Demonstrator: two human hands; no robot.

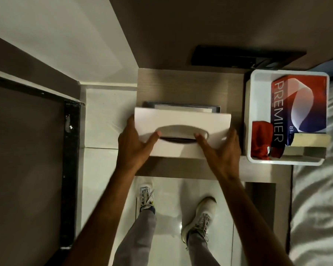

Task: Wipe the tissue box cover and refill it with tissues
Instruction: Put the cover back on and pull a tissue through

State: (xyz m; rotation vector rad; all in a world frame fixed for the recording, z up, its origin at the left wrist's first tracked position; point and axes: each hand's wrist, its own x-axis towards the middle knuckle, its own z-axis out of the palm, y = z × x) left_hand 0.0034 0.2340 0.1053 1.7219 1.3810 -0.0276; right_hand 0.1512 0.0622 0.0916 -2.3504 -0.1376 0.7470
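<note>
The white tissue box cover (181, 129) sits mid-worktop (190, 83), clasped at both ends: left hand (132, 144) and right hand (222, 148), each grip closed on it. At 3 o'clock, a white bin (248, 120) holds a Premier tissue pack (298, 104).

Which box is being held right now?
The white tissue box cover, gripped by left hand and right hand; the PREMIER box sits untouched in the tray.

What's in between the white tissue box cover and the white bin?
Only bare wooden tabletop lies between the tissue box cover and the white bin, seen from the head camera.
</note>
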